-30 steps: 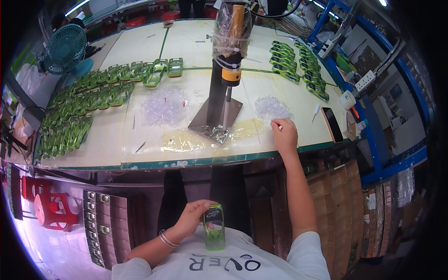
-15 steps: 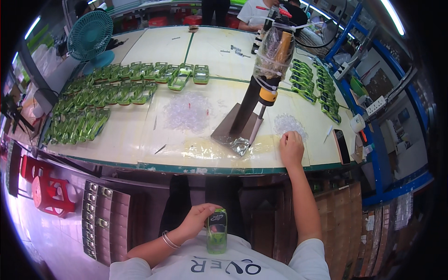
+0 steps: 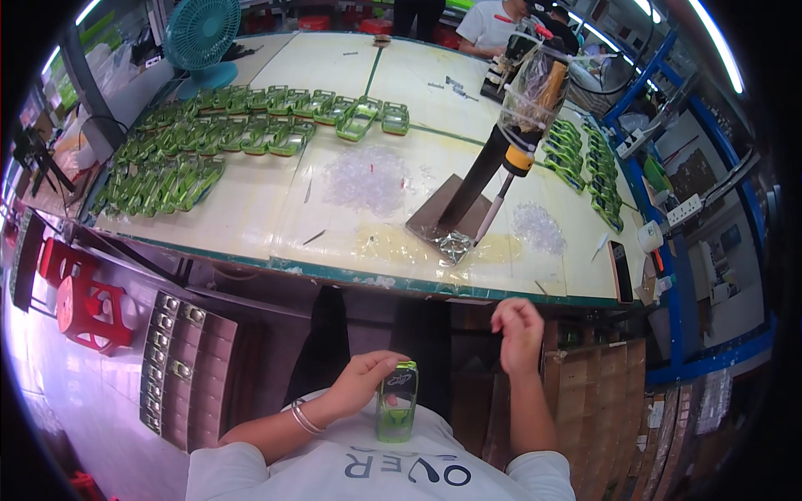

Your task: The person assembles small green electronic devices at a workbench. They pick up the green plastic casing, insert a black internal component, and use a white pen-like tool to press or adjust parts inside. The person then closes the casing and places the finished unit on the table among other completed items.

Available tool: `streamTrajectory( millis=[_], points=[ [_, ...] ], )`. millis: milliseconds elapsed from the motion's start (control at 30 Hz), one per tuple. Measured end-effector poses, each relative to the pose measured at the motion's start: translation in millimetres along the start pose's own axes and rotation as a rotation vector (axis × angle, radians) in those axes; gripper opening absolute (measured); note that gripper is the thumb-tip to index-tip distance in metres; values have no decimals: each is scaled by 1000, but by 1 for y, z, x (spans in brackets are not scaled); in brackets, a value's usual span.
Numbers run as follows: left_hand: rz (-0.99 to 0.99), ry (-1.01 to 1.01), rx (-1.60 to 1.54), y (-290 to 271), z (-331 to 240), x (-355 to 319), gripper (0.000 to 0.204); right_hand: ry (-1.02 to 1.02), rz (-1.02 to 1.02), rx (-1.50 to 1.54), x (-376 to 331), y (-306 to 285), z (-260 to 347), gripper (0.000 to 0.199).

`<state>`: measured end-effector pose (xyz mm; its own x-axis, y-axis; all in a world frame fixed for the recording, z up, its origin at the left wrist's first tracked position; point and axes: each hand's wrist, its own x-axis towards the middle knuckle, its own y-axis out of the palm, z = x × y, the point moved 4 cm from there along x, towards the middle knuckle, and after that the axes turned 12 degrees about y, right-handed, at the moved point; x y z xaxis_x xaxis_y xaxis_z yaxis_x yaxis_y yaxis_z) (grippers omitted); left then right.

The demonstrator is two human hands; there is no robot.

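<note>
below the glossy table edge (image 3: 351,271), left hand (image 3: 363,380) pinches a translucent green casing (image 3: 397,401), right hand (image 3: 518,334) loosely curled

Whatever the pinched fingers of the right hand (image 3: 518,336) hold is too small to tell.

Pale worktable (image 3: 251,209), teal fan (image 3: 203,33); red stool (image 3: 88,311), blue shelving (image 3: 697,250)
</note>
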<state>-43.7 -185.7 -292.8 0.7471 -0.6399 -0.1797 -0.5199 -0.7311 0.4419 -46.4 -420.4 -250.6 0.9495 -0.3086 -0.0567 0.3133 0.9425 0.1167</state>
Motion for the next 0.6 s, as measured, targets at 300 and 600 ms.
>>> streamTrajectory(
  millis=[300,600],
  points=[
    [165,230,386,32,-39,13,24,269,330,252,-53,51,-30,8],
    [154,262,492,34,-40,16,24,294,337,325,-49,50,-32,9]
  ],
)
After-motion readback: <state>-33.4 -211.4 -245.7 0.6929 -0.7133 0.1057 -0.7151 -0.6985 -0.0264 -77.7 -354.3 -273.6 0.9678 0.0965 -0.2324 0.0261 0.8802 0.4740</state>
